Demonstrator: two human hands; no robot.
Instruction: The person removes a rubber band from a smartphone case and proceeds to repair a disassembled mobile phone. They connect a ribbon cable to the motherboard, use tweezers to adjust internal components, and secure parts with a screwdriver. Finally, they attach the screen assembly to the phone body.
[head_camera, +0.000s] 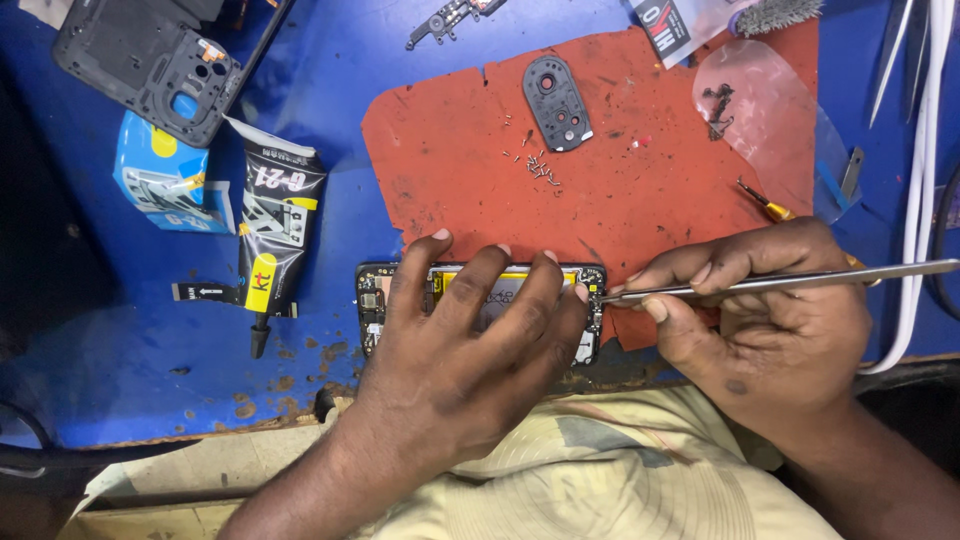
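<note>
Nearest the camera, at the bottom of the frame, is a pale yellow garment, above which both forearms reach onto the blue desk.

Left hand: fingers spread wide and pressed flat on the opened phone, pinning it down. The phone lies at centre frame, across the lower edge of the red mat, rear cover off.

Right hand: fingers pinched together around a pair of steel tweezers. The tips touch the phone's right-hand end; the shaft runs out toward the right edge of the frame.

Handling, as judged: the phone is light, stiff and flat, with exposed parts that are probably fragile. Hold it by the frame edges or press on its broad middle, not on the boards at its ends. The tweezers are thin and springy; grip them mid-shaft.

Appearance: black frame, a yellow-edged panel in the middle, and small dark components visible at the left end. Much of it is hidden under the left hand.

Surroundings: loose screws and a black camera bezel lie on the mat, upper centre. A black glue tube lies at the left, beside a blue box. A black back cover rests in the upper left corner. White cables run down the right edge.
</note>
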